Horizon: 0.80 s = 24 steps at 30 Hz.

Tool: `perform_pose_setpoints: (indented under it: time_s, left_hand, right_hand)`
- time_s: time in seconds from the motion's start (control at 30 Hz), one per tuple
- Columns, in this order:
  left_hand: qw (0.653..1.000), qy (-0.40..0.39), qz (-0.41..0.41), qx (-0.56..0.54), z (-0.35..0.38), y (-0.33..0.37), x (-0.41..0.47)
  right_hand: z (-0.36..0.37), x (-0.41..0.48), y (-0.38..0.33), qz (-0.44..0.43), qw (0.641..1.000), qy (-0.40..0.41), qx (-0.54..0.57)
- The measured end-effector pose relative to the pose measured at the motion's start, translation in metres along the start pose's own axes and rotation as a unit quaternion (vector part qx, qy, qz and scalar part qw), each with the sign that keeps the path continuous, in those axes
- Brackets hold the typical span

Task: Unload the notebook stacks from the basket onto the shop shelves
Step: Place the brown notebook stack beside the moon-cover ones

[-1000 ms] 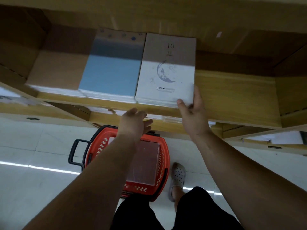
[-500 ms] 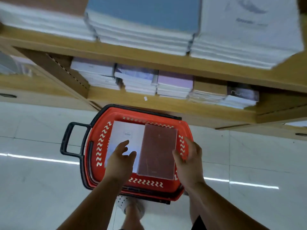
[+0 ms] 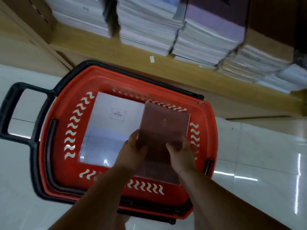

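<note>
A red shopping basket [image 3: 54,146] with black handles stands on the floor below me. Inside it lie a white notebook stack [image 3: 108,127] on the left and a dark red notebook stack [image 3: 164,123] on the right. My left hand [image 3: 132,151] holds the dark red stack's left edge. Across from it, my right hand [image 3: 180,153] holds the right edge near the front. The stack's near part is hidden behind my hands.
A low wooden shelf [image 3: 132,53] runs just behind the basket, holding several notebook stacks [image 3: 207,35] side by side. A black pull handle [image 3: 10,112] sticks out left of the basket. Glossy white floor tiles [image 3: 257,163] surround it.
My hands left the upper shelf and dropped into the basket. They now close on both sides of the dark red stack. The view tilted down toward the floor.
</note>
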<state>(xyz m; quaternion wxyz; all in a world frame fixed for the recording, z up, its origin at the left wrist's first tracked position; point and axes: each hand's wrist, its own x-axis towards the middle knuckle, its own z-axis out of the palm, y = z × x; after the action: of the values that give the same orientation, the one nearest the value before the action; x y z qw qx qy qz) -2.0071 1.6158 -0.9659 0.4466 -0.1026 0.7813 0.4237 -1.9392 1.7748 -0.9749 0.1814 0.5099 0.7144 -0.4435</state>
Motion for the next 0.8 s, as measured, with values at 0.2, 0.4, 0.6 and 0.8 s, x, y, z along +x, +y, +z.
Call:
perform_pose_setpoints:
  time_s: [0.2, 0.4, 0.6, 0.8]
  left_hand:
    - [0.997, 0.055, 0.011, 0.055, 0.026, -0.010, 0.010]
    - [0.997, 0.042, 0.022, 0.062, 0.020, -0.017, 0.024]
    - [0.997, 0.027, 0.069, 0.003, 0.024, -0.013, 0.023]
    - [0.987, 0.033, 0.142, -0.064, 0.009, 0.004, -0.005]
  right_hand:
    - [0.008, 0.010, 0.012, -0.012, 1.000, 0.000, 0.013]
    - [0.001, 0.013, 0.011, -0.003, 1.000, -0.016, 0.019]
    - [0.001, 0.008, 0.012, -0.009, 1.000, -0.015, -0.006]
    - [0.002, -0.015, 0.007, -0.020, 0.999, 0.015, -0.038]
